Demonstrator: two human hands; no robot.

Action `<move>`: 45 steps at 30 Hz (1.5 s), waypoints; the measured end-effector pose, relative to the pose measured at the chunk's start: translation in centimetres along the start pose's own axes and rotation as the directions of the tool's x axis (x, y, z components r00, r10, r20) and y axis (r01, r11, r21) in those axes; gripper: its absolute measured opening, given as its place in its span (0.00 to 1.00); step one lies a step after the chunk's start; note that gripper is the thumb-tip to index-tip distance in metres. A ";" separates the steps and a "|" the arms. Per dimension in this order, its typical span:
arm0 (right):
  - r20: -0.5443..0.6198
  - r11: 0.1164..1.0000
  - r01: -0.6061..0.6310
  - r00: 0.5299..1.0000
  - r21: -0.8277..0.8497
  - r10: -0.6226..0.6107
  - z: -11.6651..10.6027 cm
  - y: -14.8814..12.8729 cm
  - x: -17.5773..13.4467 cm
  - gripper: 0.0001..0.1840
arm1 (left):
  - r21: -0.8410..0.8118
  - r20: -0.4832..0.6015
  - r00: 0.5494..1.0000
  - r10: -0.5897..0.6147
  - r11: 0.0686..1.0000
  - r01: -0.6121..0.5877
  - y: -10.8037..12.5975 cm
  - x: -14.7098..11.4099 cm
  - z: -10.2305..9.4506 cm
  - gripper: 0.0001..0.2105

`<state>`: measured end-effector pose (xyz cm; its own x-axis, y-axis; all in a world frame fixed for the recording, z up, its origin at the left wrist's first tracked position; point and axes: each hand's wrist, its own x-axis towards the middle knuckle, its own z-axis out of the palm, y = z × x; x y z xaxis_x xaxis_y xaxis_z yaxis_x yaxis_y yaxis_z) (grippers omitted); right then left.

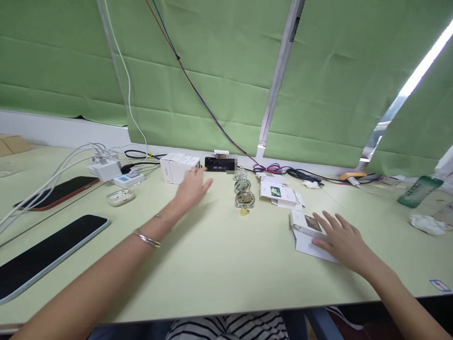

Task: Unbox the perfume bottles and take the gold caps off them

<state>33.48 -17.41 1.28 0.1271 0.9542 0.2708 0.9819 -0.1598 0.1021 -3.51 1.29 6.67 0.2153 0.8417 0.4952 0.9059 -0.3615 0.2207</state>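
Observation:
My left hand (193,188) reaches toward the right end of a row of white boxes (173,171); its thumb stands apart from the fingers, and the hand looks open. Whether the fingertips touch the boxes cannot be told. Fingers spread, my right hand (341,238) is over an opened white carton (306,222) with a small picture on it, holding nothing. Between the hands, several round glass bottles (245,199) stand in a line running away from me. A small yellow piece (244,211) is at the nearest bottle's front.
More opened white cartons (279,192) lie right of the bottles. A phone showing a timer (215,165) stands behind. Two phones, a white earbud case (121,197) and a charger with cables (104,166) occupy the left. A green bottle (419,191) and crumpled tissue (427,224) are far right.

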 end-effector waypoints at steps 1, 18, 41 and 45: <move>0.061 1.000 0.013 0.998 0.012 -0.013 1.0 1.3 -1.1 0.33 | 0.016 -0.036 0.997 -0.064 0.998 0.065 -1.4 0.5 -0.8 0.22; 0.108 0.979 0.149 0.981 0.137 -0.164 6.3 -0.9 7.9 0.29 | 0.310 -0.031 0.996 -0.079 0.947 0.085 -5.9 6.0 -0.4 0.18; -0.184 0.594 0.577 0.786 0.561 -0.590 -3.2 -11.2 1.7 0.30 | -0.155 0.599 0.766 0.234 0.972 -0.175 2.7 -5.3 -9.6 0.30; 0.010 0.347 0.419 0.626 0.839 -0.780 -3.7 -14.9 1.7 0.58 | -0.392 0.619 0.645 0.448 0.888 -0.241 5.4 -9.7 -11.4 0.26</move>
<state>18.57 -14.35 3.76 -0.6847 0.7243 0.0806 0.5120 0.5568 -0.6541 -4.88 -13.45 12.66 0.7704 0.6295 -0.1016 0.6097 -0.6807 0.4060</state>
